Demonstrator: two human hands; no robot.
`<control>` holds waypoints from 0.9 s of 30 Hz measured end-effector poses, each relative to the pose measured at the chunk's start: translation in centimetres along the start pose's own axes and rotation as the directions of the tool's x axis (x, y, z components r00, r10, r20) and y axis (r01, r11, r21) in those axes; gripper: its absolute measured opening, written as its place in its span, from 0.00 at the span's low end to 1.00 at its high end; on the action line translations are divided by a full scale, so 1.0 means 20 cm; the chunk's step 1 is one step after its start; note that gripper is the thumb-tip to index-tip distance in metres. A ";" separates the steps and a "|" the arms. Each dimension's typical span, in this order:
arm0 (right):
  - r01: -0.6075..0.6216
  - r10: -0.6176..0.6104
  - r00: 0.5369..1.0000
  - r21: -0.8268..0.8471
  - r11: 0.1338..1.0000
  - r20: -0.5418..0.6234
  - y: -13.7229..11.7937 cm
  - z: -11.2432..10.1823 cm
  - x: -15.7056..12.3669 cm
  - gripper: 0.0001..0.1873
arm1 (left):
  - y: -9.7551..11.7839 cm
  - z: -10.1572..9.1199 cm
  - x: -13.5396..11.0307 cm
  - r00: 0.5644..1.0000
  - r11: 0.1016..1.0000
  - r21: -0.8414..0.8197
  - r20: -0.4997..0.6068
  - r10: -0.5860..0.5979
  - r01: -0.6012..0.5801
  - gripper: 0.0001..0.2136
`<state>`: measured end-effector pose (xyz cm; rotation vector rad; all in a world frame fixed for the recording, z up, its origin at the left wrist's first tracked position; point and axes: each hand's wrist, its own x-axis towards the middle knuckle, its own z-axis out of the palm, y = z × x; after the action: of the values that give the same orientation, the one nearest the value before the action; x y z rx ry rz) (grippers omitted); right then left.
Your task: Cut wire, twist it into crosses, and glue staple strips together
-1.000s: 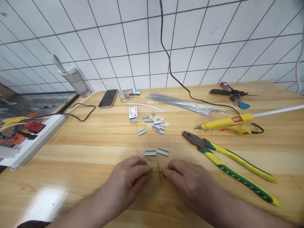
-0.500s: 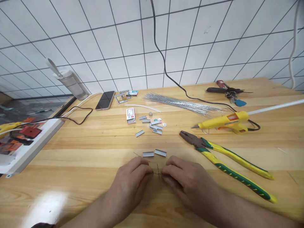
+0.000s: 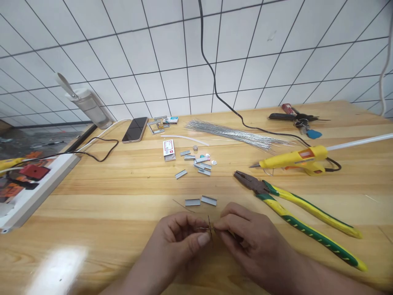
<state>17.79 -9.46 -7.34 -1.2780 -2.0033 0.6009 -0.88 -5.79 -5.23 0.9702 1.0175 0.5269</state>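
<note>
Two bare hands meet low at the middle of the pale wooden table (image 3: 116,184), each pinched shut on a small cross of thin dark wire (image 3: 210,228). The left hand (image 3: 181,241) grips its left end between thumb and fingertips, and the right hand (image 3: 248,239) grips its right end. The held strand runs side to side between them. Grey metal staple strips (image 3: 193,202) lie just beyond.

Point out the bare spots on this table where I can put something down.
Bare wood: between the white tray and the left hand, left of the staples. Crowded: pliers and glue gun by the right hand; both hands pinch wire.
</note>
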 end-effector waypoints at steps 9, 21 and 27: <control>-0.003 0.004 1.000 0.093 0.996 -0.020 -0.03 0.00 0.00 0.10 | -0.02 0.07 0.02 0.999 0.993 -0.120 -0.022 -0.023 0.020 0.12; -0.412 0.394 0.908 0.493 0.766 0.145 -0.04 0.02 0.03 0.10 | 0.02 0.04 0.03 0.998 0.986 -0.164 -0.058 -0.030 0.020 0.09; -0.436 0.406 0.899 0.439 0.785 0.165 -0.06 -0.01 0.05 0.09 | 0.03 0.05 0.02 0.999 0.991 -0.131 -0.040 -0.038 0.032 0.09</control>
<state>16.93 -9.05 -6.10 -1.4074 -1.4728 1.2698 0.31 -5.69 -4.79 0.8273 1.0232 0.5795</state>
